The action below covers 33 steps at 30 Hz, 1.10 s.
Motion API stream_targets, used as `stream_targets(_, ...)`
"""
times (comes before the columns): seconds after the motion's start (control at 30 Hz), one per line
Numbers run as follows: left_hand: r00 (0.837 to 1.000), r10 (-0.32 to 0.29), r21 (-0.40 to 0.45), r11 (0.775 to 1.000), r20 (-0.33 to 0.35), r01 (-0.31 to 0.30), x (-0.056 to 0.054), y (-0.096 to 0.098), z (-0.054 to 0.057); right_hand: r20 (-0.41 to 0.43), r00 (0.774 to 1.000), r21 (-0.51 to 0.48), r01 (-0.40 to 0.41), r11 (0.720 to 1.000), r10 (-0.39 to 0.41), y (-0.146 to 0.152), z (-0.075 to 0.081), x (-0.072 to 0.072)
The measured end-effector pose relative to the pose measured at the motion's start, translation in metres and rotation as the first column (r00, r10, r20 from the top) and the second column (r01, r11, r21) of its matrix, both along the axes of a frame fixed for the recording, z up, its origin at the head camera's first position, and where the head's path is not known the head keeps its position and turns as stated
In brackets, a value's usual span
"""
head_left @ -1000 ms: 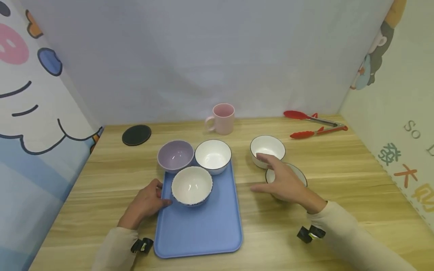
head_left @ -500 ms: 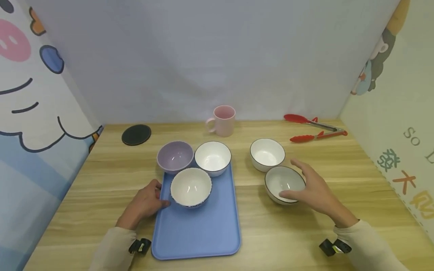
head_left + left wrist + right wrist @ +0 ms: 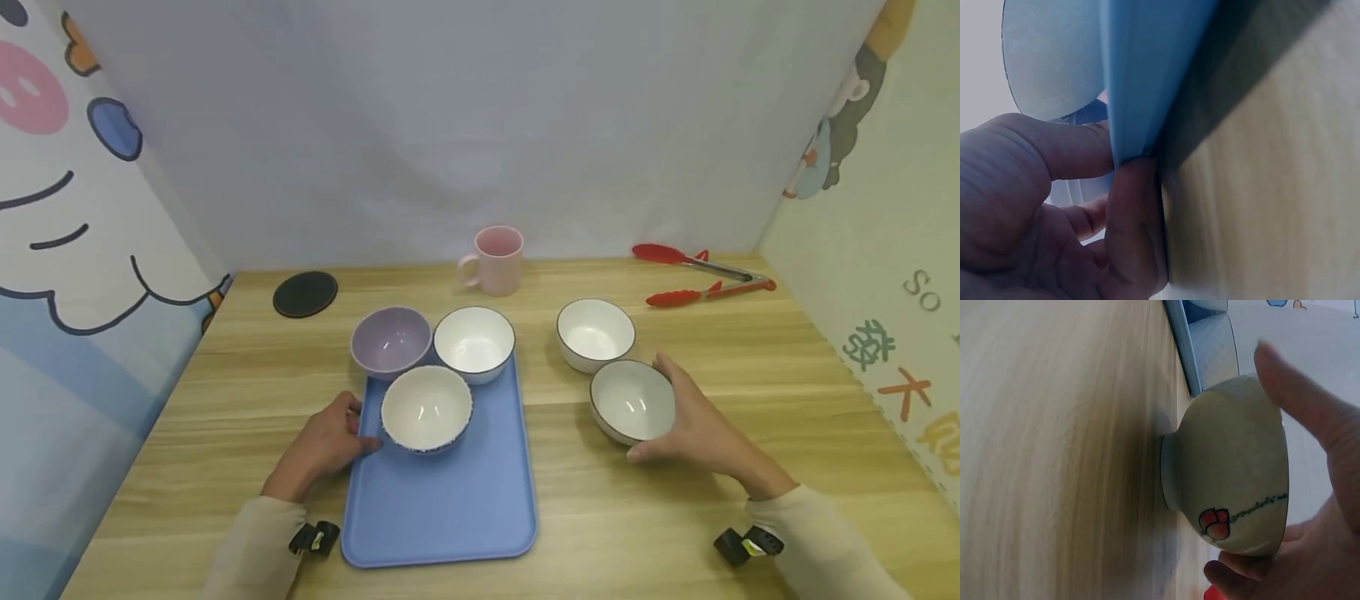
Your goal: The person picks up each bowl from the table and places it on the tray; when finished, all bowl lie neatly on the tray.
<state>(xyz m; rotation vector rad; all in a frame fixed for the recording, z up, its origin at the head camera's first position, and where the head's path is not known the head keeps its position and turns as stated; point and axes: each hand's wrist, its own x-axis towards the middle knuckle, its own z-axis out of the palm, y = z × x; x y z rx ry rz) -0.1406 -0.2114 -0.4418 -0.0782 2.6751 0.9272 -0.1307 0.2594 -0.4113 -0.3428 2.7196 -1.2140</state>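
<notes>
My left hand (image 3: 324, 443) pinches the left rim of a blue rectangular tray (image 3: 441, 517). In the left wrist view, the thumb lies over the tray's edge (image 3: 1141, 75) and a finger is against its underside. My right hand (image 3: 708, 429) curves round the right side of a white bowl (image 3: 630, 400) with a dark rim, thumb at the near side, fingers at the far side. The right wrist view shows a red drawing on this bowl's outside (image 3: 1235, 456), its foot down at the table. A speckled-rim bowl (image 3: 426, 408) sits on the tray.
A purple bowl (image 3: 390, 342) and a white bowl (image 3: 474, 342) stand at the tray's far end. Another white bowl (image 3: 596, 333) is right behind the held one. Farther back are a pink mug (image 3: 500, 262), a black round coaster (image 3: 305, 294) and red-tipped tongs (image 3: 712, 275).
My right hand has moved right from above the near white bowl, then closed in on its right side. The left hand has kept its hold on the tray.
</notes>
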Motion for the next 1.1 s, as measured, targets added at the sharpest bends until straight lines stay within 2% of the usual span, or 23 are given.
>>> stream_targets(0.23,1.0,-0.003,-0.002,1.0,0.001,0.003,0.0,-0.002,-0.001,0.021,1.0,0.017,-0.003,1.0,0.002,0.0,-0.005,-0.001)
stream_targets(0.47,1.0,-0.004,0.003,1.0,0.001,0.004,-0.001,-0.002,0.002,0.035,0.999,0.046,0.028,0.999,-0.03,0.0,-0.01,-0.001)
stream_targets(0.83,1.0,-0.012,0.005,1.0,0.009,0.012,-0.002,-0.001,-0.002,0.039,0.996,-0.013,0.083,0.996,-0.082,-0.008,-0.009,0.004)
stream_targets(1.1,1.0,-0.019,-0.005,1.0,0.004,0.019,-0.002,-0.001,-0.001,-0.03,0.999,-0.099,-0.047,0.994,0.045,-0.049,0.004,0.013)
